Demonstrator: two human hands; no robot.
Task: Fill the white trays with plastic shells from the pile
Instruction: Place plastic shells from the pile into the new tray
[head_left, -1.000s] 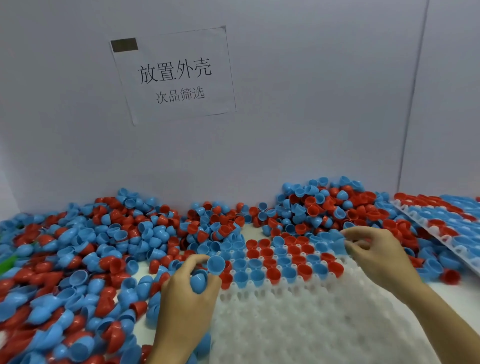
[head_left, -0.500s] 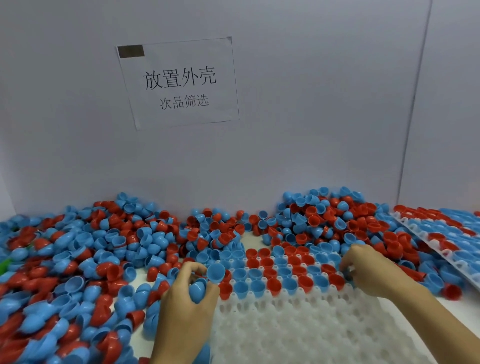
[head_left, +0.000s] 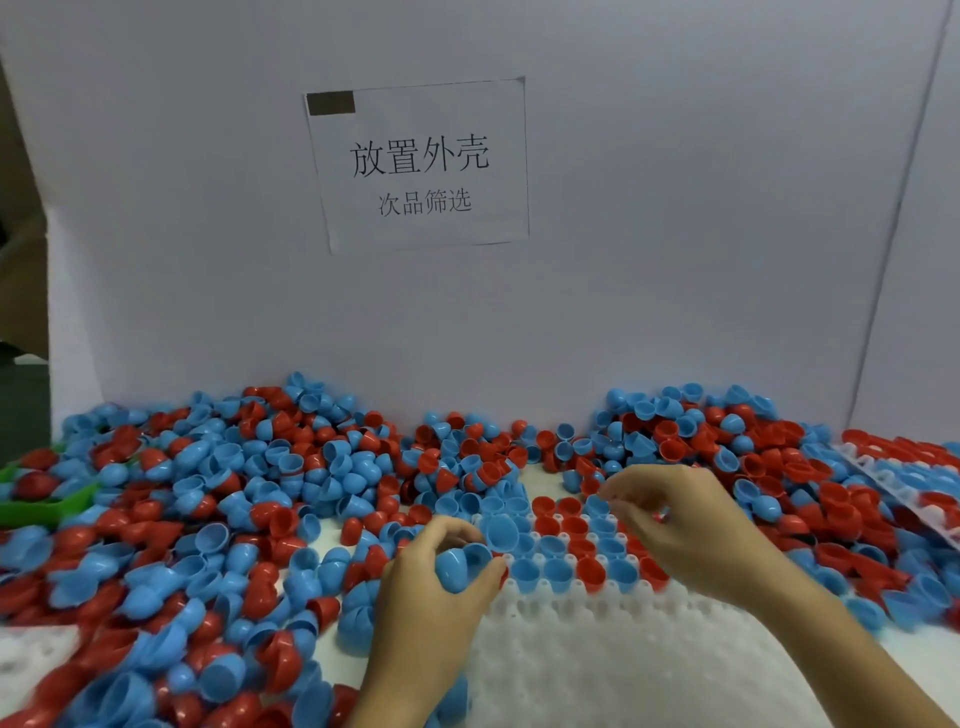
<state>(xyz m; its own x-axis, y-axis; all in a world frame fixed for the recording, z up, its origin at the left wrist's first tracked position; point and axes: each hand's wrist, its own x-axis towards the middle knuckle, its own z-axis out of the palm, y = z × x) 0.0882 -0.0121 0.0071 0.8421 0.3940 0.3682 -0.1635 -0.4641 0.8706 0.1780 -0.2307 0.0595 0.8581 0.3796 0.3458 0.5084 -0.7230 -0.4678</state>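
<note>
My left hand (head_left: 431, 587) still grips several blue shells (head_left: 457, 564) at the white tray (head_left: 597, 670)'s left edge. My right hand (head_left: 680, 525) has shifted left over the filled rows; fingertips pinched, contents unclear. View has swung left: green bin (head_left: 47, 506) now visible. Pile (head_left: 234, 499) covers the desk's back and left. Wall sheet (head_left: 421, 166) reads "放置外壳 / 次品筛选".

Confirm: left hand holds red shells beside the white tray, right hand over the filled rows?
Not quite. In the head view the left hand holds blue shells, not red. The rest stands: it is beside the white tray, and the right hand is over the filled rows.
</note>
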